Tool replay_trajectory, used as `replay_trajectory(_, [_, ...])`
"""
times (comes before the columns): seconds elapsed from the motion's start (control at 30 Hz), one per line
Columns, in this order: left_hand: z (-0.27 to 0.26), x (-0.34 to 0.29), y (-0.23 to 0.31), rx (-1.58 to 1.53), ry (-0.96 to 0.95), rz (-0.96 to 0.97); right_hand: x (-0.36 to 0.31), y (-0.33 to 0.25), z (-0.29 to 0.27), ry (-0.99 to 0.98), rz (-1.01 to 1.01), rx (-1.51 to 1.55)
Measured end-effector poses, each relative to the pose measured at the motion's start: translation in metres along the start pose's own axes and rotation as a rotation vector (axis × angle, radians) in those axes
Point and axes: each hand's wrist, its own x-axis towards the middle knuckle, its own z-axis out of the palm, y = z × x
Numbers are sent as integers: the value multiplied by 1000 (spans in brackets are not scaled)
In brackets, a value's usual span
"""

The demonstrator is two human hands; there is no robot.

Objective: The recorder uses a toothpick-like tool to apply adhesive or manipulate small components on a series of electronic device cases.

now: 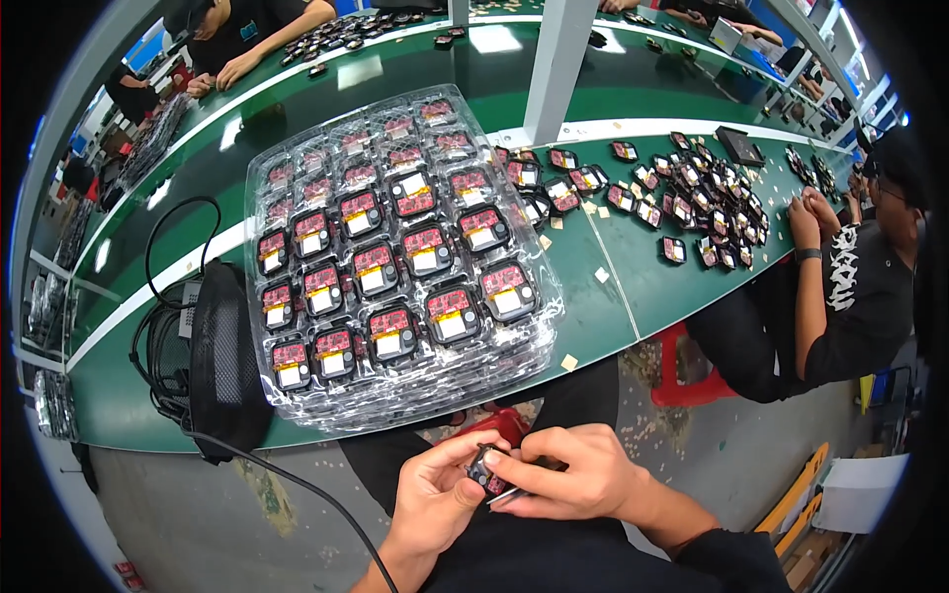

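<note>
My left hand (435,491) is closed around a small black-cased electronic module (482,474) with a red circuit board, held low in front of me, just off the table edge. My right hand (585,470) meets it from the other side, its index fingertip on the module. In the right fingers is a thin, flat grey tool (504,497), its tip close to the case; its exact kind is partly hidden. Beyond my hands, a stack of clear plastic trays (465,381) stands on the table, the top one holding rows of similar modules (374,269).
A loose heap of modules (707,203) lies to the right on the green table (593,306). Left of the trays sits a black mesh pouch (229,356) with a cable (306,481) running past my left arm. A metal post (557,74) rises behind. A co-worker (840,287) sits at right.
</note>
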Motion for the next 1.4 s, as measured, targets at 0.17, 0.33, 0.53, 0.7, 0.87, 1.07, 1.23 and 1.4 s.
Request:
replay_trajectory(0.17, [13,1,-4,30,-9,119,-1,-14,6,83,137,-22])
replay_trajectory(0.33, [17,1,-4,33,-4,229,9,-22,-3,6,188,133])
replay_trajectory(0.53, [24,3,6,-36,-5,306,57,-8,-23,188,18,-68])
replay_trajectory(0.7, [20,-5,0,85,-42,293,133,39,-40,416,152,-277])
replay_trajectory(0.87, [15,-22,-8,170,-66,185,175,74,-44,141,270,-507])
replay_trajectory(1.07, [13,-43,6,298,-245,125,186,75,-41,-86,370,-552])
replay_trajectory(1.23, [14,-48,4,344,-239,116,175,76,-51,-108,266,-435])
replay_trajectory(1.4, [27,-52,-6,372,-205,132,171,83,-50,-110,102,-434])
